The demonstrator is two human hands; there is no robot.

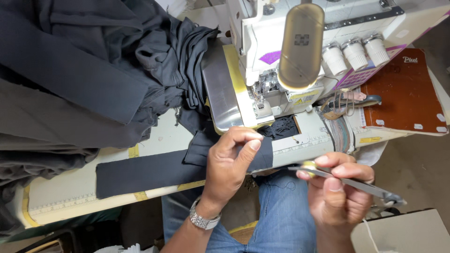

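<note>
The left hand (230, 161) pinches the end of a dark fabric strip (150, 172) between thumb and fingers, near the presser foot of the white sewing machine (281, 89). The strip lies flat along the pale sewing table (70, 197) and looks light, soft and limp, so it will probably fold easily; holding it at the end edge, as now, seems the best place. The right hand (337, 192) is closed around thin metal snips (356, 185), which look stiff and sharp. A pile of dark cloth (93, 70) covers the table on the left. The room is narrow, with a brown board (403, 93) beside the machine
</note>
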